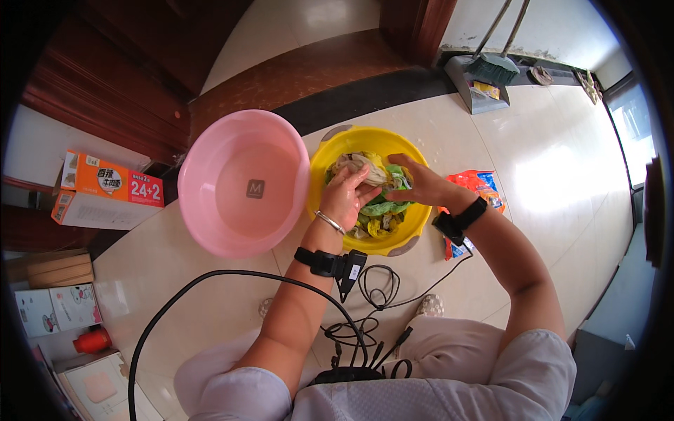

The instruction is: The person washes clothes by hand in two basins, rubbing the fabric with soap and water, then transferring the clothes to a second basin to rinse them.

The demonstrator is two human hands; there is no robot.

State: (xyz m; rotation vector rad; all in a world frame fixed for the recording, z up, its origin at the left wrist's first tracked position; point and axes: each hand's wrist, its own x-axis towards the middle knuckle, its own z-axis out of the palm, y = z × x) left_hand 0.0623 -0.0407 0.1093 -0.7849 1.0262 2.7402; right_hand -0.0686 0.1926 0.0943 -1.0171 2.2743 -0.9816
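A yellow plastic basin stands on the floor before me, with a heap of wet-looking crumpled cloths or thin bags inside. Among them are a whitish piece, a light green piece and a yellow piece. My left hand is over the basin's left part, palm turned up and wet, fingers spread beside the whitish piece. On the right of the heap, my right hand curves with thumb and fingers apart around the green piece's edge. No firm grip shows in either hand.
A pink basin, seemingly with water in it, stands left of the yellow one. Right lies a red-and-blue plastic packet. Black cables trail between my feet. An orange carton stands left; a broom and dustpan are behind.
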